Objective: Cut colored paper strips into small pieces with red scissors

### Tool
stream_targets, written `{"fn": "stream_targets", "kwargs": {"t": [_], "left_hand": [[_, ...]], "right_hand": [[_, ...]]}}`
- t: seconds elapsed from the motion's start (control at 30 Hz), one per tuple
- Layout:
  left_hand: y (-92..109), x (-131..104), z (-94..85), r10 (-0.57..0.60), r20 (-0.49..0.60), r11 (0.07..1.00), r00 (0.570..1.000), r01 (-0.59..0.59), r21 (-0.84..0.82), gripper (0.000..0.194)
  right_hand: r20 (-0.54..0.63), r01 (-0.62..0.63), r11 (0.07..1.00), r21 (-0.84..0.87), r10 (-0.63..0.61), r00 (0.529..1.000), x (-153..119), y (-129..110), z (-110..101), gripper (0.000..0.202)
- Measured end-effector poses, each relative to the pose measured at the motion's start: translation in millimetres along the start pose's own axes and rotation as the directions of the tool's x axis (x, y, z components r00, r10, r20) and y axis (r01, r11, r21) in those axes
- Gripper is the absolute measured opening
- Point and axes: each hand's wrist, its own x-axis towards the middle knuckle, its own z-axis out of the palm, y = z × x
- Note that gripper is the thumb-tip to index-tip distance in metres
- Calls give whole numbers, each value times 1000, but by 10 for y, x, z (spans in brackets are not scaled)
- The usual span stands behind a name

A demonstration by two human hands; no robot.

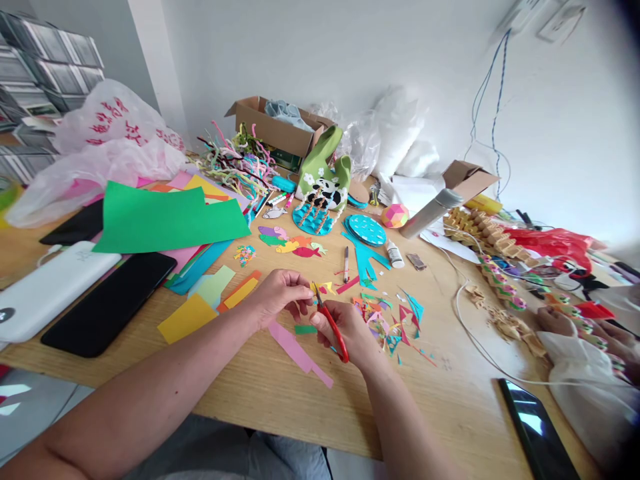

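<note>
My right hand (345, 330) grips red-handled scissors (336, 333), their blades pointing away from me toward my left fingertips. Thumb and fingers of my left hand (285, 297) are pinched together at the blade tips on a small piece of paper, mostly hidden and hard to make out. Under and beside the hands lie a pink paper strip (295, 350) and a small green paper piece (305, 329). Colourful paper scraps (385, 317) are scattered to the right of the scissors. Beyond the hands are several cut paper fish (287, 245) and a pile of tiny paper bits (245, 255).
Green paper sheets (160, 220), a white power bank (55, 287) and a black phone (107, 307) lie left. Behind stand a panda bag (325, 180), blue discs (367, 230) and a grey bottle (433, 213). At right are a cable (470, 333), another phone (537, 427) and another person's hands (557, 322).
</note>
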Motion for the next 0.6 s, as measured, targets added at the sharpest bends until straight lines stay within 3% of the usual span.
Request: {"fn": "stream_targets", "kwargs": {"t": [0.6], "left_hand": [[12,-14,18,-4,-20,1000,1000,4,28,10]], "right_hand": [[27,42,999,-6,-42,999,-7,25,-21,46]]}}
